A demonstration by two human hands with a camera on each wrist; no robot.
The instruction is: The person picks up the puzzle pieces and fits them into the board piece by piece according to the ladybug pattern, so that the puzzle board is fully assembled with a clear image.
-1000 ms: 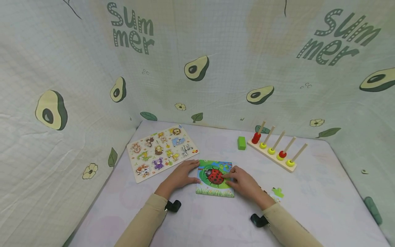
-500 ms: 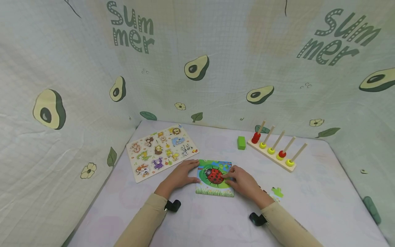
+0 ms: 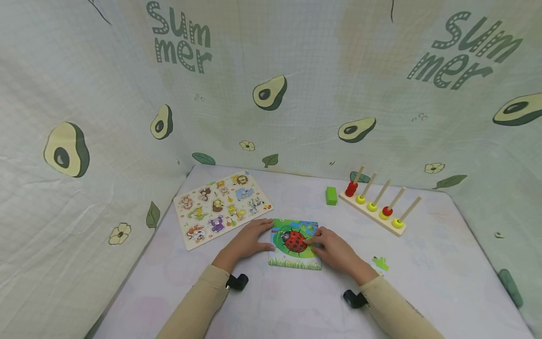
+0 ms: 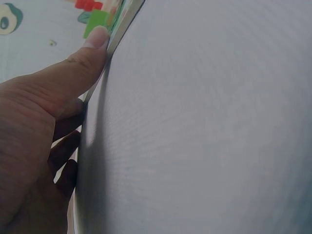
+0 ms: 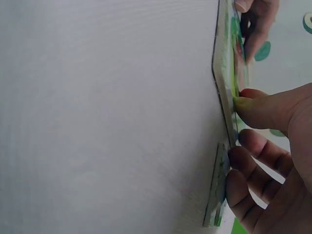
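Observation:
A square ladybug puzzle point(image 3: 292, 261) lies on the cloth in front of the person. My left hand point(image 3: 249, 239) rests along its left side, thumb and fingertips spread apart against the edge. In the left wrist view the thumb point(image 4: 83, 68) touches the puzzle's rim. At the puzzle's right side, my right hand point(image 3: 336, 249) pinches a puzzle piece with thumb and index finger. That piece is mostly hidden under the fingers. The other fingers point(image 5: 253, 170) are bent beside the board in the right wrist view. A loose green puzzle piece point(image 3: 381, 263) lies beyond the right wrist.
An animal peg puzzle board point(image 3: 222, 209) lies at the back left. A green block point(image 3: 331, 196) stands behind the ladybug puzzle. Farther right is a wooden peg stacker point(image 3: 372, 214) with red and yellow beads. A printed cloth point(image 3: 305, 56) hangs as the back wall.
Both hands stay at almost the same spots. The right hand and wrist shift very slightly, covering more of the loose pieces near the wrist.

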